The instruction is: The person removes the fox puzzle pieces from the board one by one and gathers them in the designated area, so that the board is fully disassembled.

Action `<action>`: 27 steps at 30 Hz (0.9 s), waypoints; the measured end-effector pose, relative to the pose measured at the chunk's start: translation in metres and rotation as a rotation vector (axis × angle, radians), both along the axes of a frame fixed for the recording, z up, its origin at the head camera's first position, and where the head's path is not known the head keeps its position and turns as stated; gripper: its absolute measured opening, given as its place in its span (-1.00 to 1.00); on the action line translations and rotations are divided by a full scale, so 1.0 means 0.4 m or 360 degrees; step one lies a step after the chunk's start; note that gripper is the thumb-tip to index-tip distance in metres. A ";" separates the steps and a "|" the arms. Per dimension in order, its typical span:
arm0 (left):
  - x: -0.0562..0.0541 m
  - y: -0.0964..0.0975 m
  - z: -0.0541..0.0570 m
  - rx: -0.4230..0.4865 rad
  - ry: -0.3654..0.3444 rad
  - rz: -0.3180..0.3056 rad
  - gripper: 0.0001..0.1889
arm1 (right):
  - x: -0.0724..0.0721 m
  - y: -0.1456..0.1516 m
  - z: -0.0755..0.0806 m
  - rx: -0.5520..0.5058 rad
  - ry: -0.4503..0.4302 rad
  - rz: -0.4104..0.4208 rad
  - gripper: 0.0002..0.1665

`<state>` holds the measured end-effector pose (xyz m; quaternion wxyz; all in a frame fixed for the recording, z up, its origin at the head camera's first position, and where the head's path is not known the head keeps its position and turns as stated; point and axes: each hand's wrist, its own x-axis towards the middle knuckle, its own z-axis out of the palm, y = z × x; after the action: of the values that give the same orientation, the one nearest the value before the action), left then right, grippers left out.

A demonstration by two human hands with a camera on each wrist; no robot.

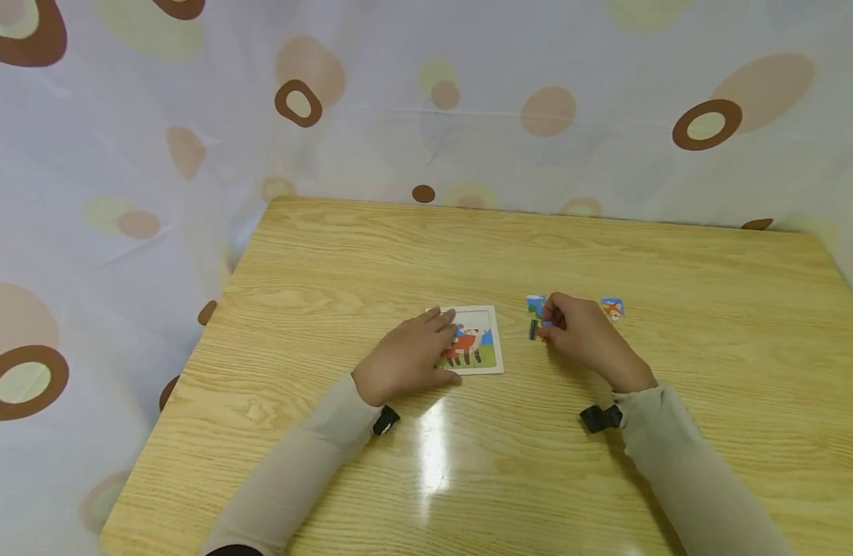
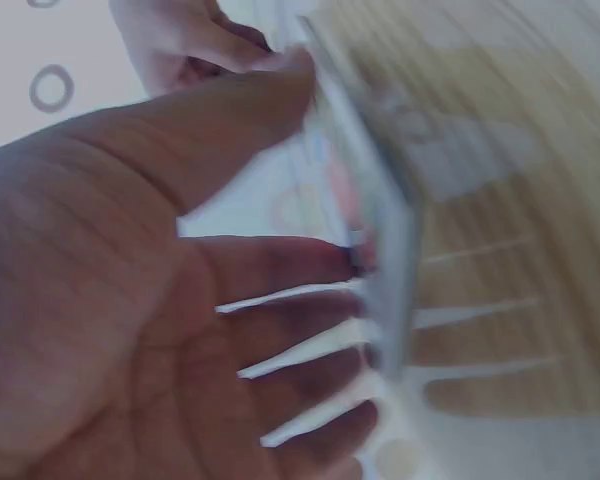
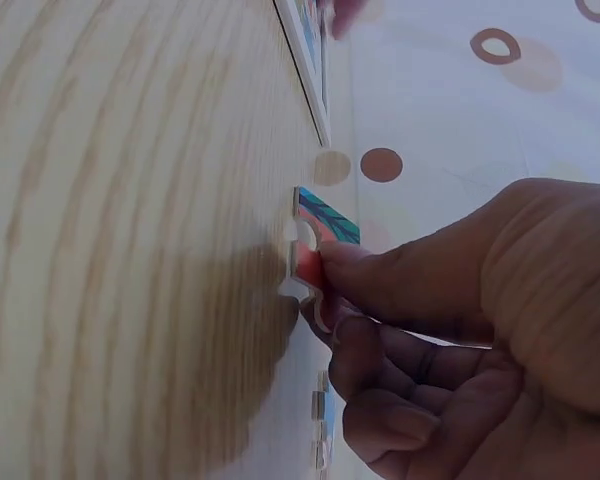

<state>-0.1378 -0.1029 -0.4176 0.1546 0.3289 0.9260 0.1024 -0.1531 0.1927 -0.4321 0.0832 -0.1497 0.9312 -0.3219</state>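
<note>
A small square jigsaw puzzle in a white-edged tray [image 1: 496, 340] lies on the table, with a red-brown animal showing in it. My left hand [image 1: 408, 355] rests on the tray's left part, covering it. In the left wrist view the straight, spread fingers [image 2: 300, 330] touch the tray, and the thumb lies at its near edge. To the right, my right hand [image 1: 582, 336] pinches a jigsaw piece [image 3: 325, 218] between thumb and fingers. That piece has a dark green leafy end and a reddish part; the fingertips hide some of it.
Loose jigsaw pieces lie around the right hand: a blue and green one [image 1: 535, 303] behind the fingertips and one with an orange animal head [image 1: 612, 308] farther right. The wooden table [image 1: 315, 278] meets a patterned cloth [image 1: 482, 154] at its back and left.
</note>
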 end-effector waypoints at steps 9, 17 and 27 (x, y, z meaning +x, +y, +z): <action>-0.003 -0.006 0.021 0.0021 0.0065 0.0053 -0.54 | 0.004 -0.004 0.002 0.0137 0.0120 0.0038 -0.89; -0.005 -0.008 0.018 -0.0010 0.0053 0.0018 -0.35 | 0.008 -0.009 0.002 0.0166 0.0133 0.0058 -0.90; -0.009 -0.012 0.010 0.0061 -0.0005 0.0038 -0.24 | 0.012 -0.065 0.024 -0.0070 0.0260 0.0093 -0.94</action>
<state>-0.1415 -0.1079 -0.4134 0.1486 0.3205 0.9274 0.1227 -0.1482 0.1666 -0.4225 0.0130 -0.2044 0.9228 -0.3263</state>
